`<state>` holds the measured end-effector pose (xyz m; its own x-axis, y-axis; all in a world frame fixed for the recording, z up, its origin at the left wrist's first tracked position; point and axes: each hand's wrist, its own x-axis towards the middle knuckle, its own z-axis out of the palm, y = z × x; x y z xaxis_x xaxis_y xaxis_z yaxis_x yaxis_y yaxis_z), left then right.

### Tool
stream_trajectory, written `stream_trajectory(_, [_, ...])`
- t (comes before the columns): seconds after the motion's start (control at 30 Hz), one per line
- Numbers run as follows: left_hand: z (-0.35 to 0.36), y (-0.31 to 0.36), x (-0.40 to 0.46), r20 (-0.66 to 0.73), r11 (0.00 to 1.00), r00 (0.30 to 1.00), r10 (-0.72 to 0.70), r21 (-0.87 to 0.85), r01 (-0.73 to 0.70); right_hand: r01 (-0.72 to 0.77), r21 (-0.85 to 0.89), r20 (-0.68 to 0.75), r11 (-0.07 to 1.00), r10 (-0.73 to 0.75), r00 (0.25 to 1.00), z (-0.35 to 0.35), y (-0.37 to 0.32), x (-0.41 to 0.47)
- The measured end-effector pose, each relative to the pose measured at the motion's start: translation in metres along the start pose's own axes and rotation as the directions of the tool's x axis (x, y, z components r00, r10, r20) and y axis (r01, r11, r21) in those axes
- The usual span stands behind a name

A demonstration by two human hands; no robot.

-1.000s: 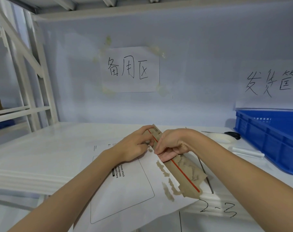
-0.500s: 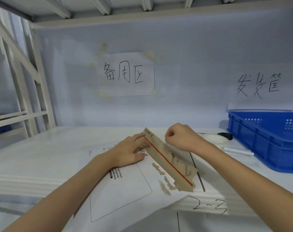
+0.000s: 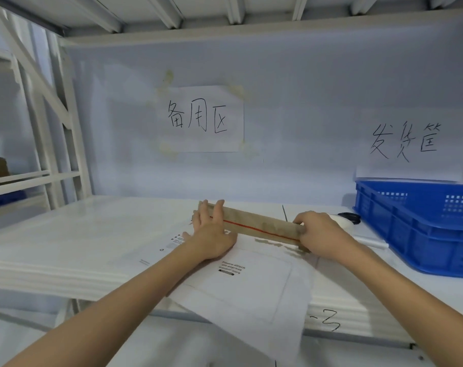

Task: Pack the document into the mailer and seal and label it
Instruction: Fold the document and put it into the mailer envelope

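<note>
So from my seat watching the head view, this looks like the sealing step. The mailer [image 3: 251, 284] is a flat white cardboard envelope lying on the white surface [image 3: 79, 234], its near corner hanging off the front edge toward me. I'd judge it light and fairly stiff, the sort of thing that slides easily on a slick top, so it wants a flat palm on it rather than a pinch. I can't see the document, so I'm guessing it's already inside.

Going left to right: my left hand [image 3: 212, 234] lies on the mailer's far left part with fingers straight and spread, fingertips reaching over the left end of the brown flap [image 3: 257, 225], pressing it down. The flap runs as a long strip between my two hands, red tear line along it, and the brown paper looks ragged where it meets the white face. It's thin and probably tears easily, so I'd press along the fold, not tug at it.

My right hand [image 3: 320, 234] is at the flap's right end, fingers curled around that end and gripping it.

Further right, apart from the mailer, there's a blue crate [image 3: 415, 229]. No label on the mailer's printed box yet, far as I can tell.
</note>
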<state>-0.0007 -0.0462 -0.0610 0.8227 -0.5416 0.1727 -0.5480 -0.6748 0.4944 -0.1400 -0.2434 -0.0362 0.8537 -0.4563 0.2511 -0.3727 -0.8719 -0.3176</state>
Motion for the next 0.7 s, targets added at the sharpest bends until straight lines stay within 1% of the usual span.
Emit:
stream_trajectory(0.1, [-0.015,0.002,-0.007,-0.068,0.984,0.997,0.034,-0.175,-0.045,-0.006,0.003,-0.086,1.0,0.006,0.996,0.009,0.003,0.008])
stream_trajectory(0.13, [-0.023,-0.001,-0.007,-0.089,0.975,0.995,0.052,-0.21,-0.069,0.0,0.035,-0.097,0.999,0.003,0.995,0.012,0.004,0.011])
stream_trajectory(0.17, [-0.03,-0.006,-0.008,-0.109,0.973,0.991,0.08,-0.207,-0.101,0.014,0.067,-0.101,0.998,-0.007,0.995,0.015,0.005,0.015])
stream_trajectory(0.2, [-0.036,-0.013,-0.008,-0.126,0.978,0.985,0.116,-0.159,-0.136,0.038,0.091,-0.101,0.995,-0.029,0.994,0.017,0.005,0.018])
stream_trajectory(0.27, [-0.046,-0.029,-0.007,-0.144,0.982,0.971,0.19,0.034,-0.187,0.097,0.123,-0.104,0.988,-0.084,0.991,0.023,0.005,0.024])
stream_trajectory(0.33, [-0.049,-0.042,-0.003,-0.147,0.948,0.955,0.258,0.227,-0.221,0.145,0.149,-0.117,0.978,-0.128,0.985,0.025,0.006,0.027])
stream_trajectory(0.4, [-0.047,-0.05,0.001,-0.097,0.899,0.944,0.316,0.347,-0.266,0.19,0.158,-0.13,0.969,-0.171,0.977,0.026,0.006,0.029])
stream_trajectory(0.5, [-0.042,-0.048,0.004,0.009,0.827,0.919,0.393,0.434,-0.358,0.236,0.145,-0.123,0.961,-0.219,0.968,0.028,0.005,0.026])
stream_trajectory(0.57, [-0.037,-0.042,0.004,0.058,0.813,0.906,0.418,0.422,-0.402,0.234,0.154,-0.108,0.96,-0.219,0.97,0.029,0.003,0.02])
stream_trajectory(0.7, [-0.031,-0.038,-0.001,0.135,0.821,0.929,0.345,0.436,-0.368,0.168,0.184,-0.052,0.968,-0.161,0.986,0.028,0.002,0.013])
